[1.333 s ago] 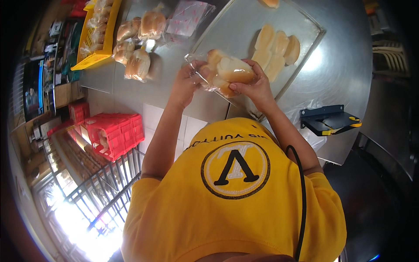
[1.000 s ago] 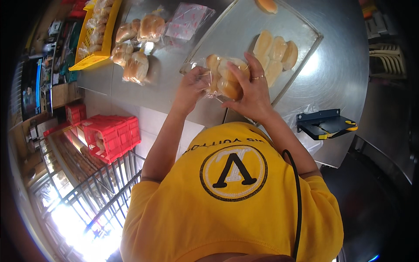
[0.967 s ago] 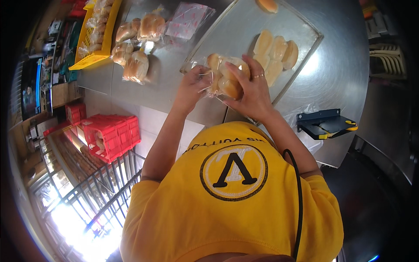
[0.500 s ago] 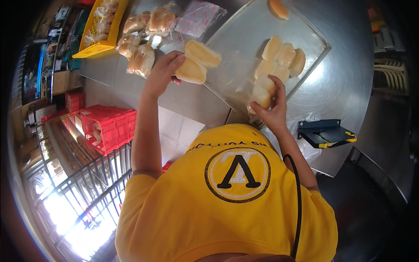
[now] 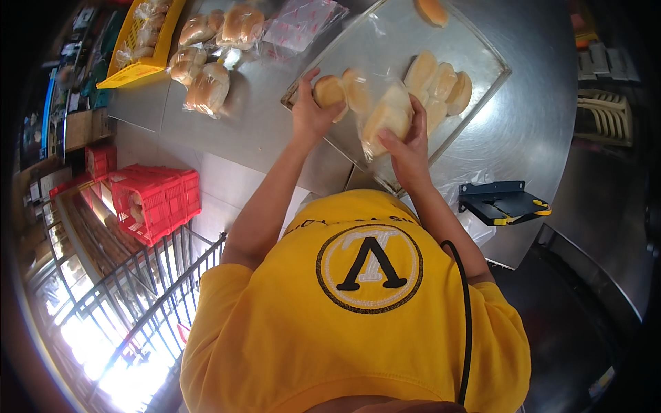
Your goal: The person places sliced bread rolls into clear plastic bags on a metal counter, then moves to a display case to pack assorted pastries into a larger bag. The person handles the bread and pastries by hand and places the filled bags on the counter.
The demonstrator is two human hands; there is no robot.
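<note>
The left hand [image 5: 313, 118] is closed on a pair of buns [image 5: 333, 91], which are side by side; its thumb comes across the nearer one. The right hand [image 5: 412, 148] grips the bagged buns [image 5: 385, 124], covered by clear plastic, with the thumb in front and the fingers around the right side. Both are above the metal tray [image 5: 475, 63]: the pair is over its left corner, the bagged buns over its near part. The pair is just left of the bagged buns; whether it touches the plastic, I cannot tell. The long axis of the bagged buns goes from near left to far right, while the pair points more straight away from the person. The loose buns [image 5: 441, 82] lie on the right part of the tray, nearer to the right hand. A single bun [image 5: 432, 12] is at the tray's far end. Left of the tray there are packed buns [image 5: 208, 89], and farther left a yellow crate [image 5: 131, 73].
</note>
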